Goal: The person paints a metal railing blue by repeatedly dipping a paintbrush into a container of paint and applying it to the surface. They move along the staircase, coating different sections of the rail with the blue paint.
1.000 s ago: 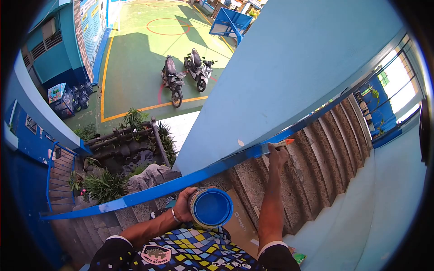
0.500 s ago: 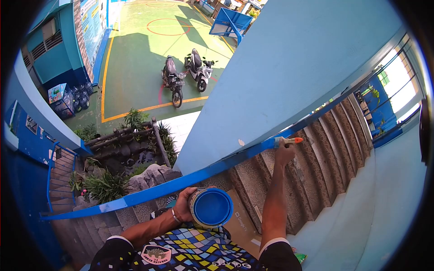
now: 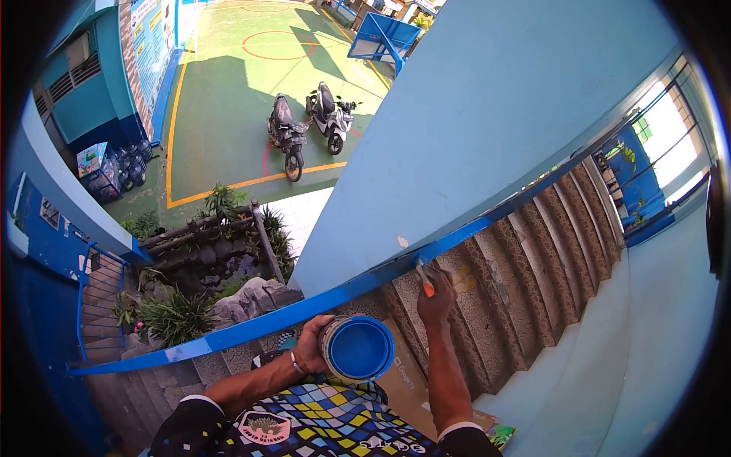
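My left hand (image 3: 311,345) is wrapped round the side of an open can of blue paint (image 3: 358,349), held upright in front of my chest. To the right and a little higher, my right hand (image 3: 436,297) grips a paintbrush (image 3: 426,283) with an orange handle end. The bristles are up against the edge of the blue rail (image 3: 304,307), which curves along the top of the light blue wall (image 3: 487,114). My fingers partly hide the brush handle.
Stairs (image 3: 525,282) rise to the right beside a pale blue wall (image 3: 601,358). A cardboard box (image 3: 403,373) lies below the can. Past the rail are rocks (image 3: 255,299), plants, a pond and two parked motorbikes (image 3: 286,137) on a green court.
My right hand has moved left and down along the rail with the brush, whose handle now points down toward me. My left hand and the can are nearly where they were.
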Demonstrator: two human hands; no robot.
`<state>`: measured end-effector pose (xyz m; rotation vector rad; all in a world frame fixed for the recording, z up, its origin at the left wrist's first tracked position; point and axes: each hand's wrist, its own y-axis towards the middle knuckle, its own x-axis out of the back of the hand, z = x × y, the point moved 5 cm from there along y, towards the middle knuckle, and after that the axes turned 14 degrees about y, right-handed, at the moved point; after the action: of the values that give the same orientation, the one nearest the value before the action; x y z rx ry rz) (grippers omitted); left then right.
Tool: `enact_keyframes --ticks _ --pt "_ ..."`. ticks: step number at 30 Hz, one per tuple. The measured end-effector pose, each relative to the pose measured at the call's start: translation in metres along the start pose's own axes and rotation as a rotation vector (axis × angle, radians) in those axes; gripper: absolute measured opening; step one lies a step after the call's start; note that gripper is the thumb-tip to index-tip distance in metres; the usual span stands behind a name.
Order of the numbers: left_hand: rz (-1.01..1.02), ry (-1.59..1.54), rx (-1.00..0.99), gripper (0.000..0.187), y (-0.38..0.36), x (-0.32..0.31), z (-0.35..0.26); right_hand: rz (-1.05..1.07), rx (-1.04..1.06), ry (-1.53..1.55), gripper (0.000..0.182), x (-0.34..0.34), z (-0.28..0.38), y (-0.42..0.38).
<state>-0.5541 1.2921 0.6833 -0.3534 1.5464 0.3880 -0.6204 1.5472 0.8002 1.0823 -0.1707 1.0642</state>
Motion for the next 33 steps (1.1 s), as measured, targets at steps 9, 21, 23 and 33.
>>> enact_keyframes --ticks 9,21,23,33 --pt "-0.031 0.047 0.018 0.072 0.004 -0.003 0.002 -0.200 -0.638 0.637 0.019 0.012 0.006 -0.005" --pt "0.004 0.005 0.057 0.069 0.014 -0.010 0.003 -0.106 -0.561 0.935 0.033 0.092 0.151 0.034" --pt "-0.018 0.021 0.064 0.068 0.018 -0.009 0.003 0.077 -0.491 0.735 0.032 0.087 0.186 0.036" --pt "0.017 0.017 0.092 0.063 0.028 -0.005 0.001 0.465 -0.248 0.281 0.027 0.043 0.202 0.031"
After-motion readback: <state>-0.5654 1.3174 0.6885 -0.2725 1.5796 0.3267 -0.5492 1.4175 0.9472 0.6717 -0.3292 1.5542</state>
